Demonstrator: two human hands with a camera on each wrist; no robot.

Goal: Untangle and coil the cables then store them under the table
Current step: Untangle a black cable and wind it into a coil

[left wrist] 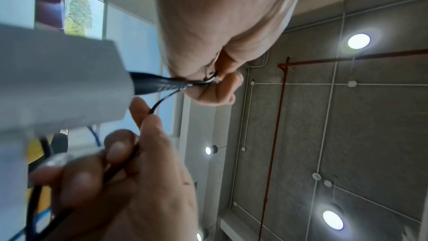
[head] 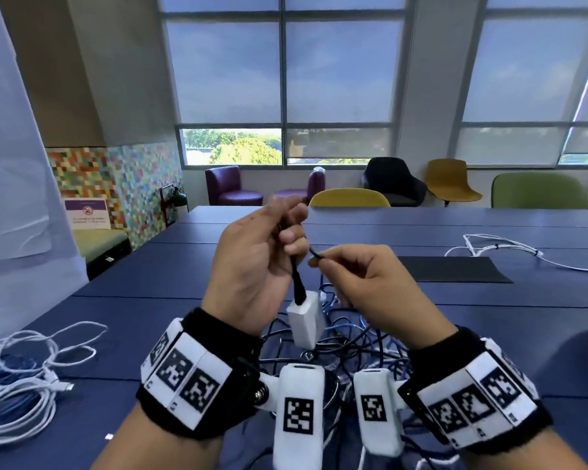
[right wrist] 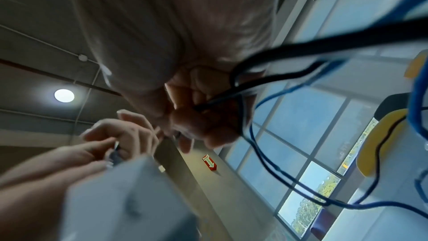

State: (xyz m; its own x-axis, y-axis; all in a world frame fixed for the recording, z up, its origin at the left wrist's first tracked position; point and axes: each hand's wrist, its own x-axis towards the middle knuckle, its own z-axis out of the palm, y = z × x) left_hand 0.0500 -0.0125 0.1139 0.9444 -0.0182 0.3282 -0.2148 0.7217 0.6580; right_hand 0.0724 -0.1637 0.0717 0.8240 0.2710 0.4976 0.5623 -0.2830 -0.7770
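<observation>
My left hand (head: 294,228) is raised above the blue table (head: 150,276) and grips a black cable (head: 298,286) just above its white power adapter (head: 304,320), which hangs below. My right hand (head: 319,261) pinches a thin black strand (head: 314,253) of the same cable right beside the left fingers. In the left wrist view the adapter (left wrist: 57,83) and its black strain relief (left wrist: 157,84) lead into my left fingertips (left wrist: 222,83). In the right wrist view my right fingers (right wrist: 197,116) hold the black cable (right wrist: 215,101). A tangle of blue and black cables (head: 353,337) lies underneath.
Coiled white cables (head: 24,374) lie at the table's near left. Another white cable (head: 499,249) and a black mat (head: 455,269) sit at the far right. Chairs (head: 350,198) line the table's far edge under the windows.
</observation>
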